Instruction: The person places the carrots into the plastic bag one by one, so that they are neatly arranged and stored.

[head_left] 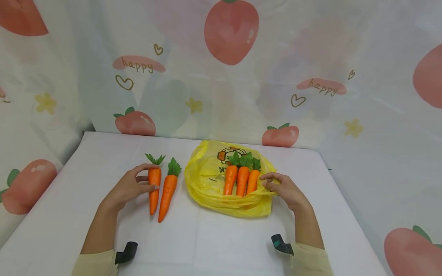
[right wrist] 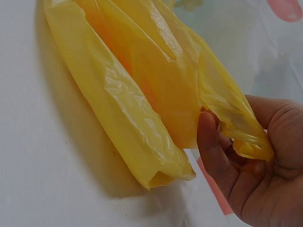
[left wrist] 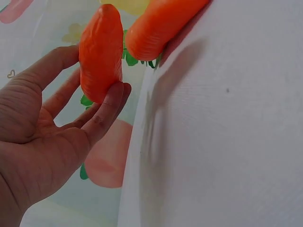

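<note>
My left hand [head_left: 130, 186] pinches a carrot [head_left: 154, 191] with green leaves between thumb and fingers, as the left wrist view also shows. A second carrot [head_left: 167, 197] lies just to its right on the white table. My right hand [head_left: 281, 188] grips the right edge of a yellow plastic bag [head_left: 207, 191]; in the right wrist view the thin film [right wrist: 241, 127] runs between thumb and fingers. Inside the bag's mouth lie three carrots side by side, the left [head_left: 230, 179], middle [head_left: 243, 180] and right [head_left: 253, 181], leaves pointing away from me. Their lower tips are hidden by the bag's front fold.
The table [head_left: 207, 245] is covered in white cloth. Behind it hangs a curtain [head_left: 214, 99] printed with fruit, hearts and lettering, and the same print runs along both sides. A black device sits at each wrist, the left one [head_left: 127, 253] and the right one [head_left: 281, 244].
</note>
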Action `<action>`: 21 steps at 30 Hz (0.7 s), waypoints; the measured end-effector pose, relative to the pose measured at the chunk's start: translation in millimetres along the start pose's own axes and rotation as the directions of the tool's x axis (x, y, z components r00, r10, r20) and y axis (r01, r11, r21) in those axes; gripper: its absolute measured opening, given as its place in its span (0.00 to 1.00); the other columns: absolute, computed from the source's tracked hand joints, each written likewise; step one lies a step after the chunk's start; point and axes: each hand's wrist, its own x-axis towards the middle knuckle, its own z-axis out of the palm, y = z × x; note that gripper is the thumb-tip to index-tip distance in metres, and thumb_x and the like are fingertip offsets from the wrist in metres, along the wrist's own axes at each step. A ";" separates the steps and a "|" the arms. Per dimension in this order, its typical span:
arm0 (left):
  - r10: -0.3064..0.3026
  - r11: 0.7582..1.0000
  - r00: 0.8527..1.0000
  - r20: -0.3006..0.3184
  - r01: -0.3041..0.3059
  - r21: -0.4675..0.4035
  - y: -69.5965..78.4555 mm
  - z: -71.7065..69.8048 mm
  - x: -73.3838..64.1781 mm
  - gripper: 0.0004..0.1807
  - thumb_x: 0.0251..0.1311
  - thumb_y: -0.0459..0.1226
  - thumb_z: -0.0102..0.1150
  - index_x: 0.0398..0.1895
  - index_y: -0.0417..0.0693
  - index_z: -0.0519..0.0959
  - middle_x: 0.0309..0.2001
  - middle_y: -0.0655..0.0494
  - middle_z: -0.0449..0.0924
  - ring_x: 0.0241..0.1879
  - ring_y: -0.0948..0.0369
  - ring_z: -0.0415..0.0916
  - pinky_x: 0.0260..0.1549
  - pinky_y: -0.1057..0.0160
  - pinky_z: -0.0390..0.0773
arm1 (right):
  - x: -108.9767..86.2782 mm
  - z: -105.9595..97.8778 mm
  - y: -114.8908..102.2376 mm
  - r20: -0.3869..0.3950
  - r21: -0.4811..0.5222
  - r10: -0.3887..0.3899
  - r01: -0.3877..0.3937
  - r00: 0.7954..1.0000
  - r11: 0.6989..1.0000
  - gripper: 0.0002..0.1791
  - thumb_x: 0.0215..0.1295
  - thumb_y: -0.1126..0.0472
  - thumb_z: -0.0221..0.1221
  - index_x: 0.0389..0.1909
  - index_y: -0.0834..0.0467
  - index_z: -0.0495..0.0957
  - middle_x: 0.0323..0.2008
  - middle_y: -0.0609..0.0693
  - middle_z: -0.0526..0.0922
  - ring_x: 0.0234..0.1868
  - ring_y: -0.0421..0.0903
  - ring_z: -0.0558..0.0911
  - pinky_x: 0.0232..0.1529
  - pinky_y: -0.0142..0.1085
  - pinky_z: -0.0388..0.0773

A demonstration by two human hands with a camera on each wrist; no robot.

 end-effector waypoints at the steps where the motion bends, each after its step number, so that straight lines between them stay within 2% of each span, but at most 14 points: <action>1: 0.000 1.000 1.000 -0.001 0.000 -0.001 1.6 -0.1 -0.3 0.35 0.60 0.39 0.75 0.70 0.53 0.73 0.69 0.41 0.67 0.66 0.38 0.67 0.59 0.37 0.73 | -0.1 0.0 0.1 0.000 0.002 -0.001 0.001 1.000 1.000 0.16 0.76 0.60 0.60 0.58 0.61 0.81 0.55 0.57 0.76 0.50 0.54 0.75 0.50 0.38 0.77; 16: 0.058 0.998 0.998 0.001 -0.058 0.032 23.2 0.6 -7.1 0.34 0.61 0.38 0.75 0.70 0.54 0.73 0.70 0.42 0.66 0.65 0.38 0.67 0.56 0.39 0.76 | -1.4 -0.9 1.4 -0.003 0.016 0.001 -0.001 1.000 1.000 0.16 0.75 0.59 0.60 0.58 0.62 0.81 0.53 0.57 0.76 0.49 0.53 0.76 0.49 0.38 0.77; 21: 0.088 0.996 0.996 0.008 -0.088 0.018 30.5 0.9 -8.9 0.34 0.60 0.38 0.75 0.70 0.55 0.73 0.70 0.43 0.66 0.65 0.38 0.67 0.54 0.42 0.79 | -1.4 -0.4 0.5 -0.005 0.008 -0.007 0.007 1.000 1.000 0.16 0.75 0.58 0.61 0.57 0.61 0.81 0.50 0.56 0.76 0.49 0.53 0.76 0.49 0.38 0.78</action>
